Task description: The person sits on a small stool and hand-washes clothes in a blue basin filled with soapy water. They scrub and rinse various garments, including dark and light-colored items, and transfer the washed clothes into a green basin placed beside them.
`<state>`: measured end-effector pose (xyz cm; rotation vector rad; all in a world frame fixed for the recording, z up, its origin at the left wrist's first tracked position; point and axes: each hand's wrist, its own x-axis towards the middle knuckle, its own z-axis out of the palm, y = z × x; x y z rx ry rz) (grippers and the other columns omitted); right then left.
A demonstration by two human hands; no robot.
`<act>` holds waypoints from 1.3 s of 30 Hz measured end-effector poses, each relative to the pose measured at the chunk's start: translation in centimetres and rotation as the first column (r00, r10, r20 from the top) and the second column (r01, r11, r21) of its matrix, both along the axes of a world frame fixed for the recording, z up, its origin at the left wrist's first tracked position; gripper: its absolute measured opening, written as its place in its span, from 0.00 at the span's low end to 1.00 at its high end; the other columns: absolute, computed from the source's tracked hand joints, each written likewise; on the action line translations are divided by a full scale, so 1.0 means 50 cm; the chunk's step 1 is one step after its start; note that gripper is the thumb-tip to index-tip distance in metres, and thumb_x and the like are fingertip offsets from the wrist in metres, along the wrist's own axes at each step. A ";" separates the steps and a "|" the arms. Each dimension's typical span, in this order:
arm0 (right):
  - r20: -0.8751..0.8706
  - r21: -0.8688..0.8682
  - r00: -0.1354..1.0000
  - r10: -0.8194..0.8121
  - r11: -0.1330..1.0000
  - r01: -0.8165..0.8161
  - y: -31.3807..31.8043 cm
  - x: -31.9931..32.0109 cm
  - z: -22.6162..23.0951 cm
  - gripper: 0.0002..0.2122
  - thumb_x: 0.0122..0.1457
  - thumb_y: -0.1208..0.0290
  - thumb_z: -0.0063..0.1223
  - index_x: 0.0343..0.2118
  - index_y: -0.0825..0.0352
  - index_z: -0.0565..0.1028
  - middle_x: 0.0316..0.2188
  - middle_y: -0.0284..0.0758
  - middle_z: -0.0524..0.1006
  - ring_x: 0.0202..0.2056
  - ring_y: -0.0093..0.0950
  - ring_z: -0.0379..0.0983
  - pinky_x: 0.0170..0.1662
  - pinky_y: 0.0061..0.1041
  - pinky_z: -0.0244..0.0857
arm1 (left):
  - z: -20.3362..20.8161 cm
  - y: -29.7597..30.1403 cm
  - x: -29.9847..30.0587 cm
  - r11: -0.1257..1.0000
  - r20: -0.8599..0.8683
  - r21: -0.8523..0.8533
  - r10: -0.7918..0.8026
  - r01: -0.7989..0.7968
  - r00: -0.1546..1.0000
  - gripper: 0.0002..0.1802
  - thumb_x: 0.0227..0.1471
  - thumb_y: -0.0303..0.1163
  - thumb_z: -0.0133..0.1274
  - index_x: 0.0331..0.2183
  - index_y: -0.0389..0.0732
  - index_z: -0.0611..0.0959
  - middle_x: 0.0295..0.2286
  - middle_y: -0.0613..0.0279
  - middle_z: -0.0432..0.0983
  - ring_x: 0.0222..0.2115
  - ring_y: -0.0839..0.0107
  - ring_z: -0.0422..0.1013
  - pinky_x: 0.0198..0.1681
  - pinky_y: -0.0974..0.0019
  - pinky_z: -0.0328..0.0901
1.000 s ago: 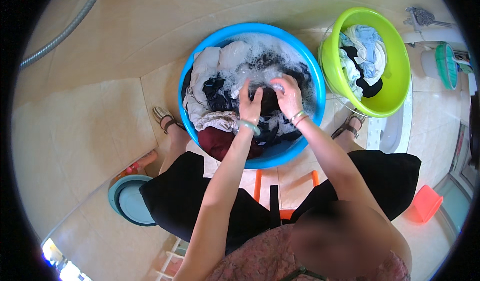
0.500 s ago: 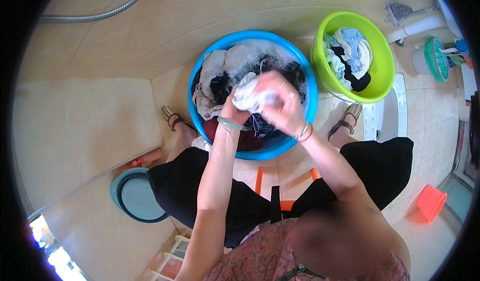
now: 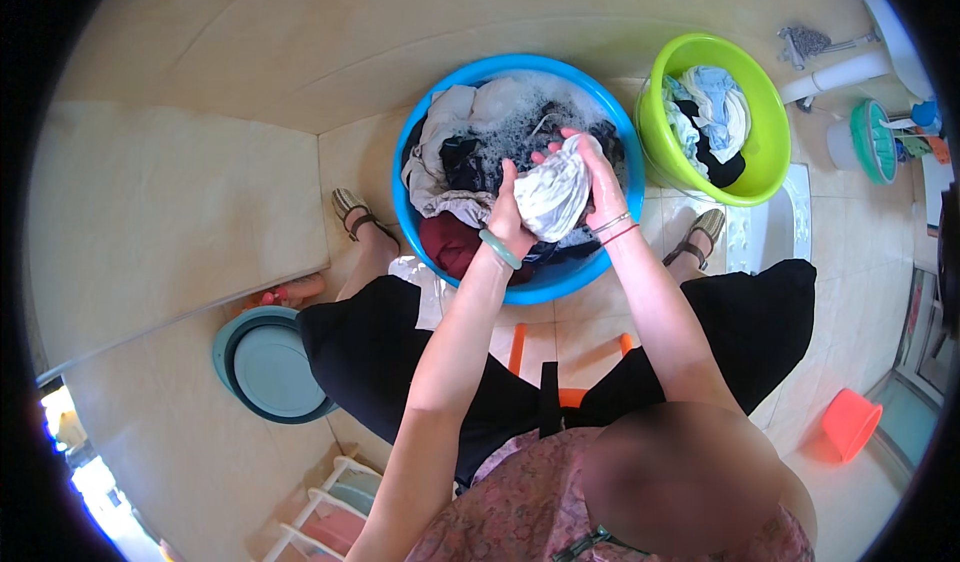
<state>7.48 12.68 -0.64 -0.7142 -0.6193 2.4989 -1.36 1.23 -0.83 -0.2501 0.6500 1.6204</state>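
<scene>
Left grip and right grip curl around a crumpled, rounded white cloth, seemingly wet.

Beige wall along the far edge, pale tiled floor, white rack toward near-left corner, bright light leftmost

2 hands hold white cloth.

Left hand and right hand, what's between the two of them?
In the head view, a bunched white-and-grey cloth lies between the left hand and the right hand, over the blue basin.
</scene>
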 end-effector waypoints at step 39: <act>-0.385 0.104 0.741 0.550 0.824 -0.557 0.006 -0.027 0.049 0.14 0.68 0.65 0.31 0.44 0.68 0.69 0.39 0.37 0.75 0.45 0.28 0.71 0.59 0.25 0.58 | 0.166 -0.008 0.012 0.967 -0.696 0.151 0.250 0.204 -0.673 0.23 0.20 0.23 0.59 0.28 0.53 0.81 0.39 0.67 0.74 0.49 0.56 0.65 0.52 0.48 0.59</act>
